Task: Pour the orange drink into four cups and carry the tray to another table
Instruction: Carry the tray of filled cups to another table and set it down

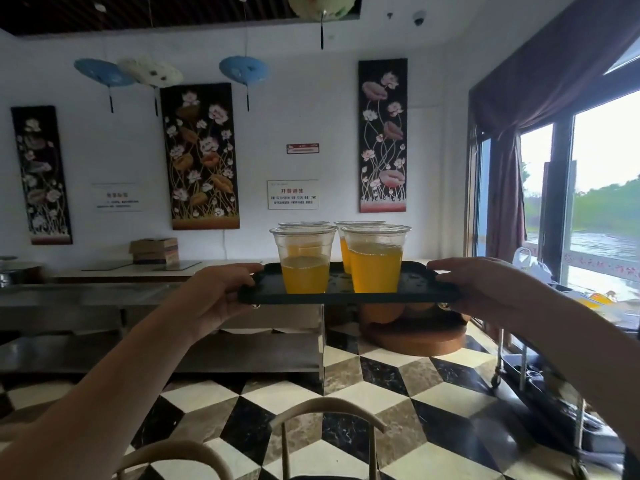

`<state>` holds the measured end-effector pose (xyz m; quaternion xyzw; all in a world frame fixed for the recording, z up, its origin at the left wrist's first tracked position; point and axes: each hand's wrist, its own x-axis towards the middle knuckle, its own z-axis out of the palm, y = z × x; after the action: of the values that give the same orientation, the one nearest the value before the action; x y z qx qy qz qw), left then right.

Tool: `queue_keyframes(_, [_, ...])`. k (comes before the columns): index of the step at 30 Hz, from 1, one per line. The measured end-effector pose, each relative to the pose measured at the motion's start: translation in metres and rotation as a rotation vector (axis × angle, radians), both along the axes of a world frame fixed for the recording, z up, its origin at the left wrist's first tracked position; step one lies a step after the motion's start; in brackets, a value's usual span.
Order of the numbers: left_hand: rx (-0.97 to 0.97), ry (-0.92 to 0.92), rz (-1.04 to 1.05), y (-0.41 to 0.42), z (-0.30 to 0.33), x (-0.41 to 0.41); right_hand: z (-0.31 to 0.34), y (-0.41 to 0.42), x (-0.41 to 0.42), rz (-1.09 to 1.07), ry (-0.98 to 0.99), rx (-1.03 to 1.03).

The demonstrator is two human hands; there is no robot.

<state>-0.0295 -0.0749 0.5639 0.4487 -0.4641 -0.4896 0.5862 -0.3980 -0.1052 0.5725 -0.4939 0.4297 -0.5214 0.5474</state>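
Observation:
A dark tray (341,296) is held up in the air at arm's length, level with the far counter. My left hand (216,292) grips its left edge, thumb on top. My right hand (485,285) grips its right edge the same way. On the tray stand several clear plastic cups of orange drink: a front left cup (304,259), a front right cup (376,258), and two more behind, mostly hidden, with the back right cup's rim (358,223) showing. All stand upright.
A steel counter (104,299) with a lower shelf runs along the far wall at left. A round wooden table (415,336) stands under the tray. Two wooden chair backs (325,415) are close below. A metal cart (554,393) stands at right by the window.

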Motion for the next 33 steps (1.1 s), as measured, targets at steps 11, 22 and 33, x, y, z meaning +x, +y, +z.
queue_keyframes(11, [0.041,-0.026,0.027,0.013,-0.005,0.001,-0.013,-0.001,0.003,0.015,-0.039,-0.008])
queue_keyframes(22, [0.009,-0.081,0.217,0.091,-0.02,-0.006,-0.03,-0.006,0.005,0.275,-0.03,-0.03])
queue_keyframes(33, [0.04,-0.101,0.408,0.22,-0.036,-0.029,-0.038,0.022,0.034,0.562,0.019,-0.039])
